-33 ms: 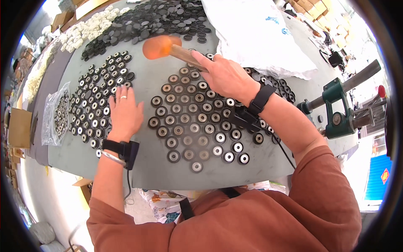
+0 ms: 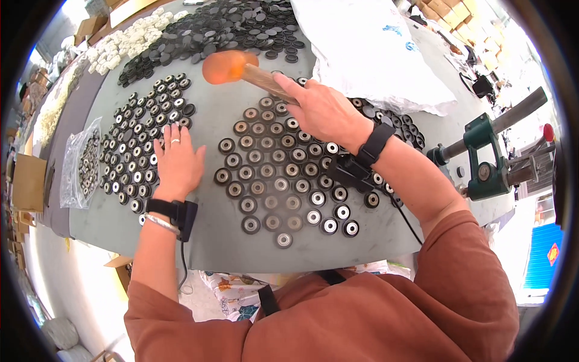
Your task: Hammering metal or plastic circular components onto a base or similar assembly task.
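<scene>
My right hand (image 2: 332, 114) is closed around the wooden handle of a mallet (image 2: 268, 82), whose orange head (image 2: 224, 66) is raised to the left, above the table. Below it spreads a group of small black wheels with metal bearings (image 2: 281, 184) in their centres, lying flat. My left hand (image 2: 180, 163) rests with fingers stretched out at the right edge of a second group of the same wheels (image 2: 137, 145). The fingertips touch or nearly touch the nearest ones. My right hand and wrist hide part of the larger group.
Black caps and rings (image 2: 235, 33) are heaped at the back, beside a pile of white parts (image 2: 129, 42). A clear bag of small metal parts (image 2: 81, 166) lies at the left. A white sack (image 2: 374, 54) covers the back right, and a green press (image 2: 479, 157) stands at the right edge.
The mallet head has shifted very slightly to the left. My left hand has moved a touch to the left; both hands otherwise keep their places.
</scene>
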### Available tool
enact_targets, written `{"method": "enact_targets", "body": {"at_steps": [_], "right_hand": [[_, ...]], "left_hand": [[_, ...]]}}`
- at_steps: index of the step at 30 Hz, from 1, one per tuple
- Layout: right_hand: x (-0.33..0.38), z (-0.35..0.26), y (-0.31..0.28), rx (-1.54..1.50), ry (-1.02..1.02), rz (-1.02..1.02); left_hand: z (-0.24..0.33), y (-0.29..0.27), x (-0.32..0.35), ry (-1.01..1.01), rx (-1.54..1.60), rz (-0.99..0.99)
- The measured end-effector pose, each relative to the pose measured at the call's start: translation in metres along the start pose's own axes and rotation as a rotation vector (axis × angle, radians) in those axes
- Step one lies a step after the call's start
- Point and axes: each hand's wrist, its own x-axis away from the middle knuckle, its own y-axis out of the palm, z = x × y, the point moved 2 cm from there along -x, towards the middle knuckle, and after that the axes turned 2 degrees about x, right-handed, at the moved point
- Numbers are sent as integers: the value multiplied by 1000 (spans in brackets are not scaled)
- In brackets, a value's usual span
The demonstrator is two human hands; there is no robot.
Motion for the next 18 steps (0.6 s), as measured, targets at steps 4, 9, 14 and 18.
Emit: {"method": "enact_targets", "body": {"at_steps": [4,9,14,18], "right_hand": [[2,-17,3,-120,-43,41],[12,-21,-1,-163,2,8],[35,-21,-8,-474,143,20],[49,-9,4,-659,272,105]], "left_hand": [[-5,-3,-13,-35,-107,-5],[-19,7,-38,51,36,57],[-43,0,-62,139,289,188],[-52,-8,-79,124,348,69]]}}
